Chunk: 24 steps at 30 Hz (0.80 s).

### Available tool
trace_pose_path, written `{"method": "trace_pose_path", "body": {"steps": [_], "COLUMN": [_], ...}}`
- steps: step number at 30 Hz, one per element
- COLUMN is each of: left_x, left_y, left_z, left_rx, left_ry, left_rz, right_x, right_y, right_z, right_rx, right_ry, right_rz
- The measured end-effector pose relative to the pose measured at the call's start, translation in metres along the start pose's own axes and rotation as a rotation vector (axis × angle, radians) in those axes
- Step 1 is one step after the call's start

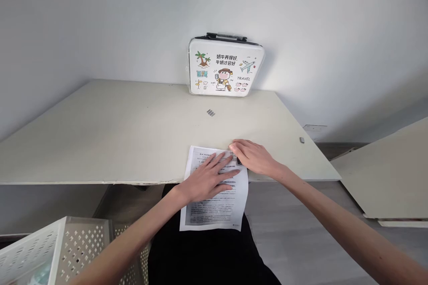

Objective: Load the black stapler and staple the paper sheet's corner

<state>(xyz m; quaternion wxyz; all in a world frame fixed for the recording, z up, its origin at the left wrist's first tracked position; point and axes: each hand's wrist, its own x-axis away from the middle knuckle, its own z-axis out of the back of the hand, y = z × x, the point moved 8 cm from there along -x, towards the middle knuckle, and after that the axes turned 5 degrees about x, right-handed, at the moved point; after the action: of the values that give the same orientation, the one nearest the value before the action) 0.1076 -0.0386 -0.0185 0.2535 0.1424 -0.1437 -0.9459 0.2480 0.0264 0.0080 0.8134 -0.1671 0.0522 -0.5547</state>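
Note:
A printed sheet of paper point(216, 205) lies half on the desk's front edge and half over my lap. My left hand point(207, 178) rests flat on the sheet with its fingers spread. My right hand point(254, 156) lies at the sheet's upper right corner, fingers curled down over a small dark object point(238, 160) that is mostly hidden, possibly a clip or stapler. A small strip of staples point(210, 112) lies farther back on the desk.
A white cartoon-printed case point(224, 67) leans against the wall at the back of the cream desk point(117, 133). A small grey item point(302, 140) sits near the right edge. A perforated white basket point(60, 249) stands lower left; another board point(391, 173) lies right.

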Motion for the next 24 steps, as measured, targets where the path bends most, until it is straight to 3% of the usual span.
{"method": "trace_pose_path", "body": {"steps": [24], "left_x": [-0.0050], "left_y": [-0.0032], "left_z": [0.0016], "left_rx": [0.009], "left_ry": [-0.054], "left_rz": [-0.003], "right_x": [-0.0005], "right_y": [-0.0009], "right_z": [0.0013], "right_rx": [0.004], "right_ry": [-0.030], "right_rz": [0.023]}}
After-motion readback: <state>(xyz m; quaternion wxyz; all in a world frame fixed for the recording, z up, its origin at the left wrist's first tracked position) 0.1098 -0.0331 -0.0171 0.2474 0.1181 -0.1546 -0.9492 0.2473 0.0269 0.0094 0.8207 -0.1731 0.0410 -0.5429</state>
